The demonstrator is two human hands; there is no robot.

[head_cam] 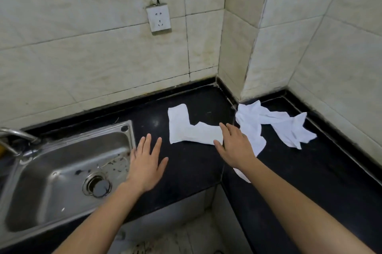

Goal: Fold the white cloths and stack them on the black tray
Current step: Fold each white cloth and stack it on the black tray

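Over the near edge of the black worktop (pixel 186 166) we reach out with both hands spread flat and holding nothing: our left hand (pixel 145 165) hovers beside the steel sink (pixel 68 171), our right hand (pixel 235 146) rests fingertips on the near end of an L-shaped white cloth (pixel 190 129). Just right of it a second, crumpled white cloth (pixel 275 125) lies toward the corner. Beyond, a wall socket (pixel 158 18) sits on the tiled wall (pixel 93 57)
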